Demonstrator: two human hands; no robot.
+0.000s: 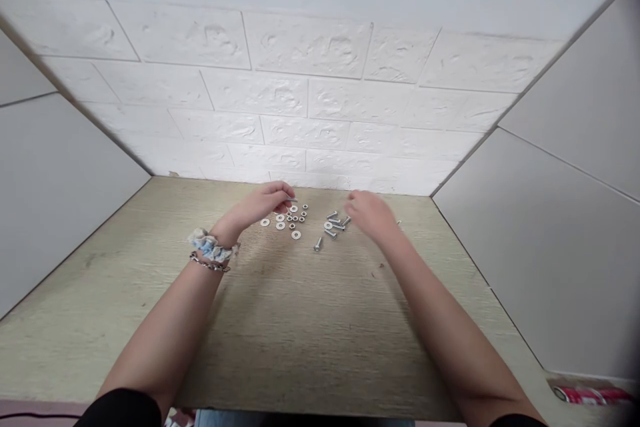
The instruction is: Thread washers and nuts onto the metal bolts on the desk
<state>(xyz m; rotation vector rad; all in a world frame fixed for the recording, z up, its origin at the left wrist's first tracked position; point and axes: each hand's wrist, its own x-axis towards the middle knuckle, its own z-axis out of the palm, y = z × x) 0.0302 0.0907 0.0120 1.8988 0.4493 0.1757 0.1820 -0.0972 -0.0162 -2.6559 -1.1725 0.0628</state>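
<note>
**Desk:** What did you have in the middle?

**Me:** Small hardware at the far end of the table (300,333). The washers (287,220) lay flat in a loose scatter. Just to their right the bolts (336,221) lay in a little heap. One stray bolt (317,244) sat nearer to me, apart from both.

**Desk:** Anything put together?

**Me:** Not that I could see. Every washer I made out lay bare on the wood, and no bolt showed one on its shank. I judged nothing was joined yet, so all of it was left.

**Desk:** And the hands?

**Me:** The left hand (263,205) hung over the washers' far edge with its fingers curled. Its fingertips (286,195) were drawn together at something small and shiny. I couldn't tell whether that was pinched or only touched. The right hand (370,213) hovered over the bolts, blurred, fingers drooping loosely. I couldn't tell whether it held one either.

**Desk:** Around them?

**Me:** A scrunchie (213,247) and a bracelet (207,265) were on the left wrist. A white brick-pattern wall (300,93) stood behind, and a red can (590,393) lay on its side low at the right.
</note>
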